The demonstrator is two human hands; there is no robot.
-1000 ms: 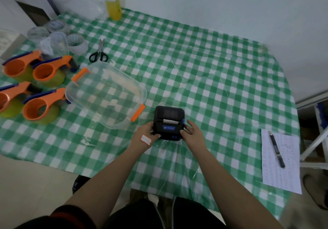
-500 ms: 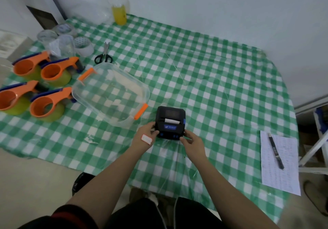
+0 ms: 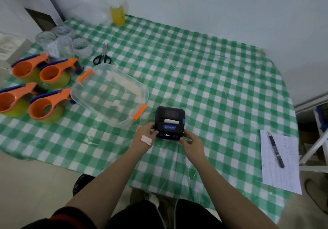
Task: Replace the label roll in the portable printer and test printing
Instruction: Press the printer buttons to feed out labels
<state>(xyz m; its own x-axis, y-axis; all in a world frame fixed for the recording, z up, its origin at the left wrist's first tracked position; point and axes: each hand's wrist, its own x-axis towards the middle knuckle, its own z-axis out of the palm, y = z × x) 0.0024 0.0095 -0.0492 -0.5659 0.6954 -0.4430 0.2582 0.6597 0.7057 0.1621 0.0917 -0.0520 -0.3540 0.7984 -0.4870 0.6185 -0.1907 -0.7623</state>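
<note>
While both forearms reach fwd over the near table edge, left hand (image 3: 144,136) cups the printer (image 3: 169,123) on its left side, thumb against the front corner, fingers curled round the casing. Right hand (image 3: 192,144) presses the printer's front right corner w/ fingertips, palm down, fingers half curled; can't tell how firm the grip is. Small white sticker w/ red border (image 3: 146,140) stuck on back of left hand. Printer sits flat on the green check tablecloth (image 3: 213,79) between the hands, lid shut, white label strip (image 3: 171,121) showing at the slot, small display lit on the front.

Just beyond left hand: clear plastic tub (image 3: 110,94) w/ orange clips, nearly touching printer. Further left: four orange tape dispensers (image 3: 48,104). Scissors (image 3: 103,56) beyond the tub. Well right of right hand: paper sheet (image 3: 280,173) w/ pen (image 3: 276,149) lying on it.

Vs. 0.5 s ago: grip much the same, left hand unchanged on the side; right hand sitting a bit lower at the front corner. Printer in same spot by the tub.
</note>
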